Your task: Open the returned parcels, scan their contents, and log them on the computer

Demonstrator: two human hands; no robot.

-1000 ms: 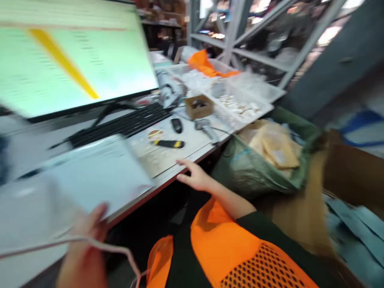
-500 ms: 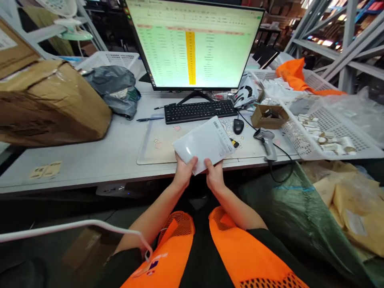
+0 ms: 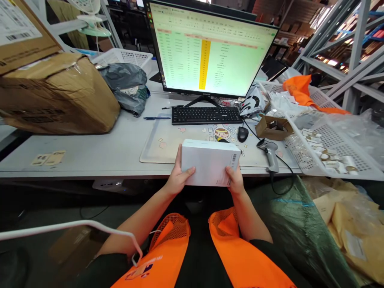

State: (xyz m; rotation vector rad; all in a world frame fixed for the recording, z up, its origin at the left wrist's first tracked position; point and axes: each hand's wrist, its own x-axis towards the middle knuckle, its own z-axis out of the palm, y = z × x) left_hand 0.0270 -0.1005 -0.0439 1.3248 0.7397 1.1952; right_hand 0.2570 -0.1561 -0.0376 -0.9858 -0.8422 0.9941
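Note:
A white box (image 3: 207,163) with a small barcode on its right side is held up at the desk's front edge. My left hand (image 3: 179,176) grips its left end, thumb across the face and fingers behind. On the opposite end my right hand (image 3: 235,178) has the same kind of hold, thumb on the face near the lower right. Behind the box lies a pale desk mat (image 3: 162,136) with cartoon prints. A black mouse (image 3: 243,134) and a grey barcode scanner (image 3: 271,155) rest to the right of the box.
A monitor (image 3: 216,52) showing a spreadsheet stands behind a black keyboard (image 3: 207,115). Left are a large brown carton (image 3: 60,96) and a grey plastic bag (image 3: 127,86). Right are a small cardboard box (image 3: 273,129) and a white basket (image 3: 345,140) of small items. A green sack (image 3: 288,216) stands below.
The box has been turned from a slanted hold to a level one, showing its top edge. My hands have moved apart to its two ends. The camera view has shifted slightly.

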